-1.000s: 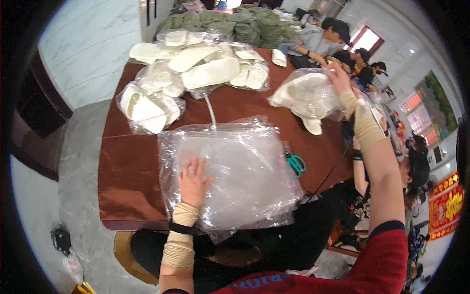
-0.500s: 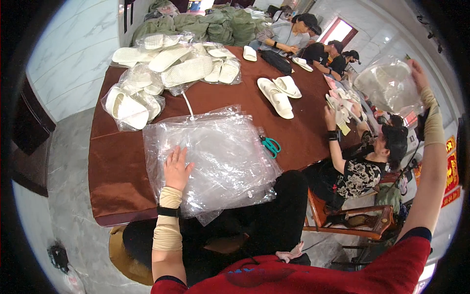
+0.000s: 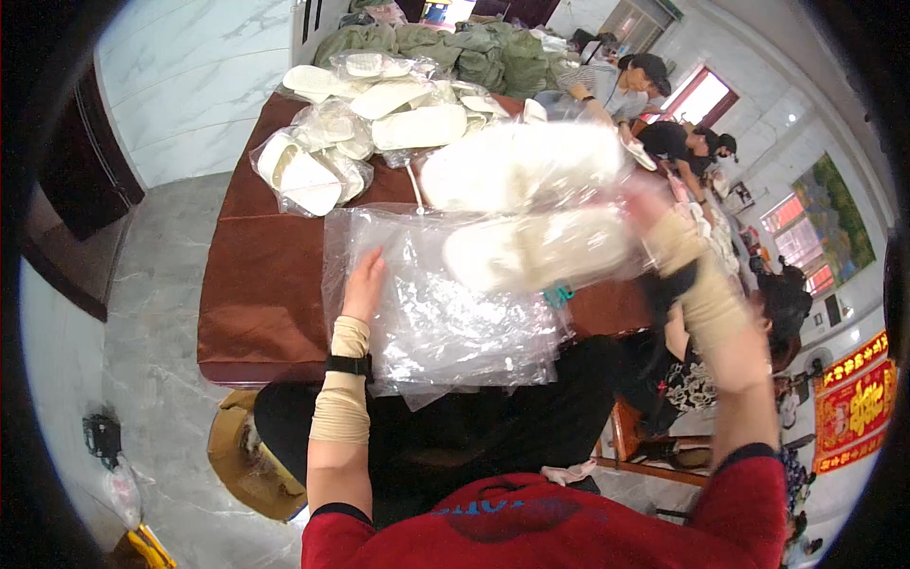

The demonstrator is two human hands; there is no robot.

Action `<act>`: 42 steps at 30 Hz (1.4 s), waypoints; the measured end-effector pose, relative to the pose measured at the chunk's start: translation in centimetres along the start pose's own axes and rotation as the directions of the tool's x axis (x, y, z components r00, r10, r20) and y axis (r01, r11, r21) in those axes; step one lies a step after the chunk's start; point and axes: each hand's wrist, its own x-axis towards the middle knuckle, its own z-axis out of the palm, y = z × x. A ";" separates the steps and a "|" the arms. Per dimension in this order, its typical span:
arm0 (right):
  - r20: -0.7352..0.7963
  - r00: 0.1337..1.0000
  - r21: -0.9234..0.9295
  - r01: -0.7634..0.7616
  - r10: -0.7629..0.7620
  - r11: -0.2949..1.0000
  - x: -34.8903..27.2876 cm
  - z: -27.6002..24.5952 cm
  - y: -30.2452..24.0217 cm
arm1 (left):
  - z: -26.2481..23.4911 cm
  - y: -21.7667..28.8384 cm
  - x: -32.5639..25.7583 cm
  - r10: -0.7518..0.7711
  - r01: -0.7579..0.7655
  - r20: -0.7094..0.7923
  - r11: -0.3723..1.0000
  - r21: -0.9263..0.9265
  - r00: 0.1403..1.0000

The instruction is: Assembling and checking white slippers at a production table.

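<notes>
My right hand (image 3: 654,204) grips a clear plastic bag with a pair of white slippers (image 3: 531,213) inside, held in the air above the table, blurred by motion. My left hand (image 3: 365,282) lies flat, fingers apart, on a stack of empty clear plastic bags (image 3: 445,313) at the near edge of the brown table (image 3: 265,275). Both wrists are wrapped in beige bandage, and a black band sits on the left wrist.
Bagged and loose white slippers (image 3: 313,166) are piled at the table's far left. Green sacks (image 3: 445,43) lie beyond. A teal pair of scissors (image 3: 559,296) peeks out by the bags. Other people (image 3: 654,85) sit along the right side. A wooden stool (image 3: 246,455) stands below.
My right hand has swung from far out on the right back over the table, carrying the bagged slippers toward the stack. My left hand stays on the bags.
</notes>
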 end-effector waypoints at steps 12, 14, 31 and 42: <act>-0.345 0.873 -0.488 0.146 -0.344 0.860 6.1 -3.7 26.8 | 0.1 2.3 -1.3 0.139 -0.104 -0.159 0.972 0.211 0.978; -0.240 0.946 -0.608 0.031 -0.220 0.793 5.4 -1.5 23.9 | 0.6 4.3 -2.2 0.369 -0.255 -0.115 0.804 0.538 0.922; 0.095 0.822 -0.975 0.192 -0.561 0.117 3.2 -4.1 23.4 | 1.5 8.8 -2.7 0.095 -0.095 -0.094 0.995 0.006 0.991; 0.320 0.668 -0.848 0.518 -0.671 0.111 5.2 3.4 20.7 | -3.8 2.3 -5.9 0.095 -0.032 -0.038 0.644 0.765 0.995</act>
